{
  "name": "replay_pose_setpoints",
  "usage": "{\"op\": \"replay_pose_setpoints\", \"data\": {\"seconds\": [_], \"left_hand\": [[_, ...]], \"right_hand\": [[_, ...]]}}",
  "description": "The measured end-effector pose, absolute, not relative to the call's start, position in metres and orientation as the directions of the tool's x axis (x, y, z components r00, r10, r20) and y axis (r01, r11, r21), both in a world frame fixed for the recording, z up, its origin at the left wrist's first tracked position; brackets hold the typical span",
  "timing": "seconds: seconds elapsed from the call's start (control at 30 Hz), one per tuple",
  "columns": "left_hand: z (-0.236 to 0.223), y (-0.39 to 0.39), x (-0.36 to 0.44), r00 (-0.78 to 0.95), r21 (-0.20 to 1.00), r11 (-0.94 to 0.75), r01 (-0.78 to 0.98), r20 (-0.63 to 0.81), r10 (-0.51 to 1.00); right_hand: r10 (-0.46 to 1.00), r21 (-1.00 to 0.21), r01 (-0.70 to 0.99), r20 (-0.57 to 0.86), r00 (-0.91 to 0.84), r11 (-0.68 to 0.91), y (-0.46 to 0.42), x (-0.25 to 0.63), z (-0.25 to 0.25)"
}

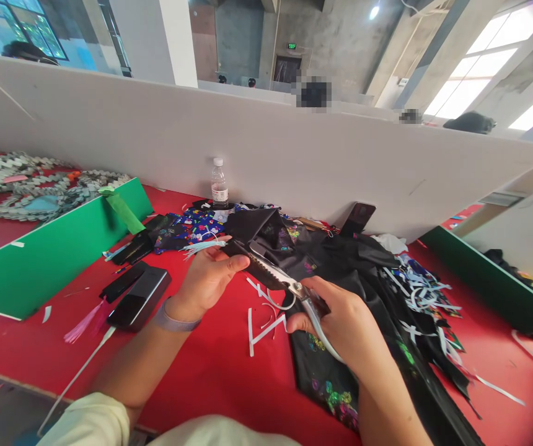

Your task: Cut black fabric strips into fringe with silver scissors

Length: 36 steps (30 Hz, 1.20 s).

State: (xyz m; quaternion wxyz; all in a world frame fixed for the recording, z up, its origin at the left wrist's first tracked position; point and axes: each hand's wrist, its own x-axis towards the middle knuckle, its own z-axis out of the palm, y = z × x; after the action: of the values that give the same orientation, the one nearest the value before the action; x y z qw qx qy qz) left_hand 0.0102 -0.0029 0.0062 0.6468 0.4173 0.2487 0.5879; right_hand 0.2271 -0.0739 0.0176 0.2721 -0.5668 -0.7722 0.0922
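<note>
My left hand (213, 272) pinches a narrow black fabric piece (235, 246) between thumb and fingers. A light blue tassel (204, 246) sticks out beside those fingers; I cannot tell whether it is fixed to the piece. My right hand (341, 310) grips metal pinking shears (273, 270) with grey handles. Their toothed blades lie along the black piece, pointing towards my left thumb. Under and behind the shears spreads a large black cloth (359, 272) with shiny coloured prints. White paper strips (266, 334) lie on the red table below the blades.
To the left are a black power bank (140, 300) with a white cable, a pink tassel (85, 321) and a green divider (62, 251). A bottle (219, 186) and a phone (358, 218) stand by the white partition (266, 142). Scraps (427, 294) pile up at right.
</note>
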Motion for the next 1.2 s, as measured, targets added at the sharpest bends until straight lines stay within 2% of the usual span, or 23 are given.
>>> {"op": "replay_pose_setpoints", "data": {"seconds": [0.5, 0.93, 1.2], "left_hand": [[0.0075, -0.0065, 0.0157, 0.219, 0.837, 0.017, -0.546, 0.123, 0.968], [0.0092, -0.0066, 0.0154, 0.211, 0.827, 0.026, -0.562, 0.113, 0.971], [0.0096, -0.0074, 0.0160, 0.217, 0.845, 0.024, -0.534, 0.109, 0.970]], "right_hand": [[0.913, -0.464, 0.805, 0.344, -0.221, 0.370, -0.0748, 0.2261, 0.0161], [0.935, -0.509, 0.792, 0.275, -0.222, 0.338, -0.0761, 0.2273, 0.0172], [0.939, -0.485, 0.811, 0.267, -0.218, 0.326, -0.0775, 0.2297, 0.0194]]}}
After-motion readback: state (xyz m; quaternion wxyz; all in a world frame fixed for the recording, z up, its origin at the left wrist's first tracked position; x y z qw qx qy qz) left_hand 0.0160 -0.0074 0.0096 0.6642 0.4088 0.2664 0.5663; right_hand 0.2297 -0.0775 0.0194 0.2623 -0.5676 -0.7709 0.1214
